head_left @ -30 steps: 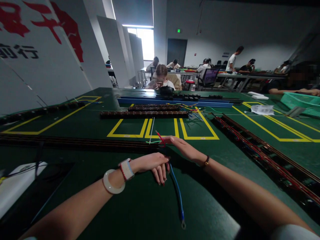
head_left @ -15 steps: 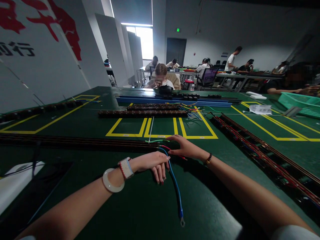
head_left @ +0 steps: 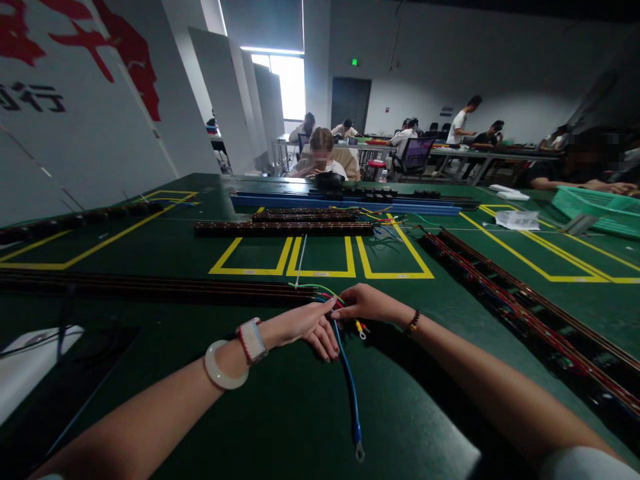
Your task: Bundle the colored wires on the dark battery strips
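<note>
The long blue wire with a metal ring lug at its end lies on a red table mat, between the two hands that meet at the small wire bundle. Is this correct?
Not quite: the table mat is dark green, not red, as the head view shows. The long blue wire does lie on it, running from where the left hand and right hand meet at the small wire bundle.

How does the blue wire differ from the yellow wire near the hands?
The blue wire is thick and runs long toward the camera, ending in a metal ring lug; the yellow wire is thin, with only a short end showing past the hands. Both leave the same bundle at the fingertips.
</note>
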The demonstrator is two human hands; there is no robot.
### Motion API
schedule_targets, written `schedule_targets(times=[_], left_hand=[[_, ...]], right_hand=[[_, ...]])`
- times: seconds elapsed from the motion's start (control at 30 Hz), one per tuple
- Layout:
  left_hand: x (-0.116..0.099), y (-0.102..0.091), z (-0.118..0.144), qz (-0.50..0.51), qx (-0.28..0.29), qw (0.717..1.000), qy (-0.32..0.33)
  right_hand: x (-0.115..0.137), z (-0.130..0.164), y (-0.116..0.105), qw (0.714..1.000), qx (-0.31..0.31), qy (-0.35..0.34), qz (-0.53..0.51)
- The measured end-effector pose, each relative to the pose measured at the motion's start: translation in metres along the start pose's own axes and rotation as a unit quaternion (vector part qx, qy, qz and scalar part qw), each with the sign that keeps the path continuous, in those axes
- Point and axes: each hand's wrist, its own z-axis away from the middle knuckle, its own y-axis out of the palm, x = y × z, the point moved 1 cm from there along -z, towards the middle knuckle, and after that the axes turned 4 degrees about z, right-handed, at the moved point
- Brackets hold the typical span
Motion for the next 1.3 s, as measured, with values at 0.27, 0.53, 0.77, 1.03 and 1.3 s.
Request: schedule_targets(times=[0.27, 0.53, 0.77, 1.03, 1.3], left_hand=[[0.0, 0.007, -0.002, 0.044, -0.035, 0.998, 0.011], [-0.002, 0.015, 0.0, 0.163, -0.054, 0.982, 0.079], [-0.002, 0.026, -0.004, 0.251, -0.144, 0.953, 0.088], [-0.003, 0.025, -0.005, 0.285, -0.138, 0.945, 0.078], [0.002, 0.02, -0.007, 0.313, -0.05, 0.943, 0.101]], right_hand=[[0.02, 0.01, 0.014, 0.987, -0.1, -0.023, 0.127], [0.042, 0.014, 0.033, 0.887, -0.15, -0.041, 0.436], [0.054, 0.022, 0.049, 0.796, -0.156, -0.092, 0.578], [0.058, 0.028, 0.046, 0.804, -0.133, -0.092, 0.572], [0.087, 0.051, -0.001, 0.896, -0.135, -0.082, 0.414]])
